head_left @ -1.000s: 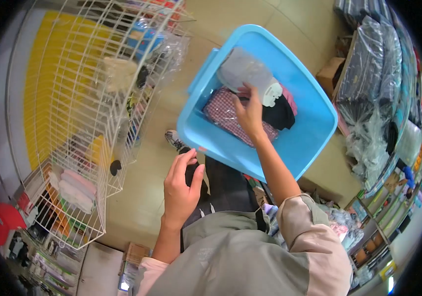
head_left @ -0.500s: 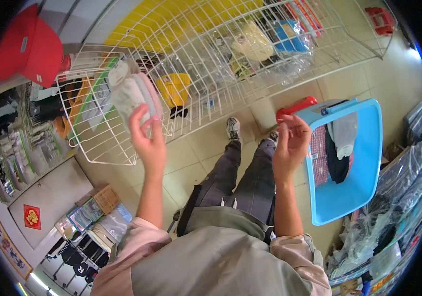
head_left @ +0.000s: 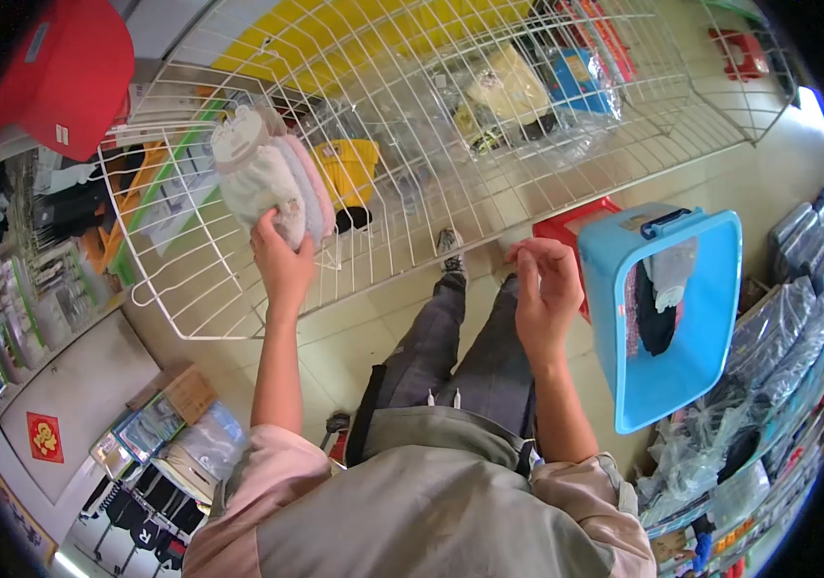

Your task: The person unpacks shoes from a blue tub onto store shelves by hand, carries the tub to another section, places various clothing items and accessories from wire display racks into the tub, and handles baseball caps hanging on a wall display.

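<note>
My left hand (head_left: 283, 262) is closed on the lower end of a bundle of fluffy socks (head_left: 262, 188), white, grey and pink, with a pale card at the top. The bundle sits at the left end of a white wire basket (head_left: 205, 326). My right hand (head_left: 545, 289) is held up in the air, left of a light blue plastic tub (head_left: 672, 385). Its fingers are curled in toward the thumb, and I see nothing in them. Inside the tub lie a grey garment (head_left: 670, 275), a black one (head_left: 657, 328) and a checked cloth (head_left: 632, 308).
A yellow cap (head_left: 344, 169) and bagged goods, one with a blue item (head_left: 580, 79), lie in the wire basket. A red cap (head_left: 75, 77) is at the upper left. Plastic-wrapped goods (head_left: 768, 337) line the right side. Boxes (head_left: 190, 393) stand at lower left.
My left hand has closed on the sock bundle, which now shows more upright. My right hand has moved slightly left and down, its fingers curling further. The whole view has shifted a little.
</note>
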Available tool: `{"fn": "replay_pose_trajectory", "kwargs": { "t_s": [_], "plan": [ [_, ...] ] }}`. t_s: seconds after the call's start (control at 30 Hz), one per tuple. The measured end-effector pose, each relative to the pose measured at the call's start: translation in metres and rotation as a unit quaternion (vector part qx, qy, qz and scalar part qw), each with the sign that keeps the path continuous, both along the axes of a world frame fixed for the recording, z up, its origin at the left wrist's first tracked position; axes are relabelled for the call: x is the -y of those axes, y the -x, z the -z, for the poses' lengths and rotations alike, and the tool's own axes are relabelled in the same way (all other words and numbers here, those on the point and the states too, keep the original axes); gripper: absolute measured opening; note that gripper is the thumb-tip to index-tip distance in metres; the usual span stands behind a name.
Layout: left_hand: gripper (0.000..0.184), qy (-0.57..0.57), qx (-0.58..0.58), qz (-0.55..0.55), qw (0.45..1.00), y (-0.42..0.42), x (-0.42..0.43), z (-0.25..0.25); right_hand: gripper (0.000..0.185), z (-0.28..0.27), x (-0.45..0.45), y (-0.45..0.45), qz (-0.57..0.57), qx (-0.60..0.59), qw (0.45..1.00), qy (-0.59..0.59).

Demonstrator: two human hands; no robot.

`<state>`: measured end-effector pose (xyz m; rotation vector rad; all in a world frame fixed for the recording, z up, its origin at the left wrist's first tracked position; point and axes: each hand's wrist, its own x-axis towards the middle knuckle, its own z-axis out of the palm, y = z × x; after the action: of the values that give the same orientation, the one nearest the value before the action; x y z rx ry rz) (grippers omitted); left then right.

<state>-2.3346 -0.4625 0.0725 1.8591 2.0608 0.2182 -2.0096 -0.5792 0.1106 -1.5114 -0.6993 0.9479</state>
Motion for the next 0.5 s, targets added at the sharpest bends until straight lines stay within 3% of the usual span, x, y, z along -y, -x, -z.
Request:
{"fn": "replay_pose_trajectory", "kwargs": {
  "t_s": [0.1,0.2,0.23,0.27,0.33,0.37,0.43,0.5],
  "plan": [
    [0.057,-0.041,0.089,-0.031,0.995,0.014,0.000,-0.001,0.012,-0.010,-0.010,0.003,0.017,-0.022,0.999,-0.018],
    [0.044,-0.022,0.164,-0.129,0.978,0.029,-0.003,-0.014,0.010,-0.020,-0.017,0.010,0.011,-0.005,1.000,-0.015],
    [0.039,-0.121,0.106,-0.142,0.977,0.036,-0.002,-0.014,0.009,-0.023,-0.018,0.010,0.008,0.017,1.000,-0.006],
    [0.035,-0.213,0.056,-0.150,0.964,0.037,0.002,-0.013,0.010,-0.025,-0.019,0.012,0.003,-0.022,1.000,0.000],
    [0.037,-0.210,0.184,-0.152,0.948,0.007,0.004,-0.057,0.016,-0.040,-0.020,0.015,-0.044,-0.153,0.985,0.068],
    [0.039,-0.218,0.236,-0.148,0.935,-0.006,0.004,-0.069,0.020,-0.040,-0.023,0.017,-0.085,-0.215,0.973,0.014],
    [0.036,-0.248,0.217,0.038,0.944,-0.044,0.012,-0.090,0.035,-0.051,-0.026,0.015,-0.175,-0.301,0.937,0.021],
    [0.029,-0.253,0.237,0.193,0.918,-0.090,0.024,-0.113,0.052,-0.055,-0.022,0.018,-0.187,-0.374,0.906,-0.060]
  ]
}}
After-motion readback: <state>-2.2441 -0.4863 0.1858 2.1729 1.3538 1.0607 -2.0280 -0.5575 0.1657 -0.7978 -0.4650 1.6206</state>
